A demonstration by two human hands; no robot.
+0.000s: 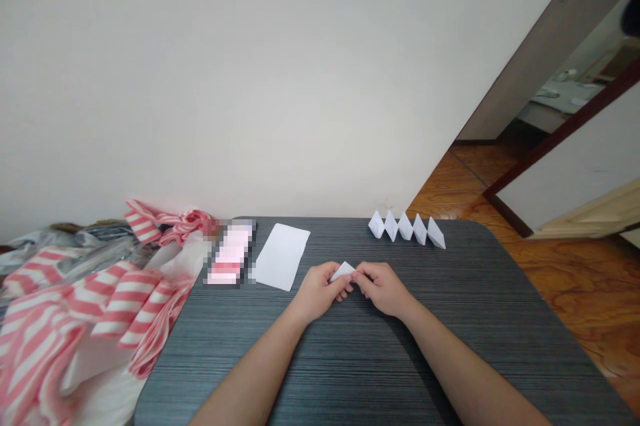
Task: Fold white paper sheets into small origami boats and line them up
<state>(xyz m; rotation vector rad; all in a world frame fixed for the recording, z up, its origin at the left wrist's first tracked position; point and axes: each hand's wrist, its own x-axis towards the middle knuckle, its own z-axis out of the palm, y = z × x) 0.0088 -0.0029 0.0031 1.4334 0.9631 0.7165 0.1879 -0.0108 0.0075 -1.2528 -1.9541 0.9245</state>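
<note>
Between my two hands is a small piece of folded white paper (343, 271), its pointed top showing above the fingers. My left hand (320, 289) is closed on its left side, thumb laid across the front. From the right, my right hand (381, 285) pinches the paper's right corner with thumb and fingers. The lower part of the paper is hidden by the fingers. Beyond my right hand, several folded white paper shapes (406, 226) stand in a row near the table's far edge. A white paper stack or sheet (283, 257) lies flat to the left of my hands.
The dark, wood-grained table (330, 373) stands against a pale wall (280, 79). A blurred-out pinkish rectangle (231, 254) lies at its left edge. Red-and-white striped cloth (125, 296) is heaped beyond that edge. Wooden floor (565, 266) and a doorway are at the right.
</note>
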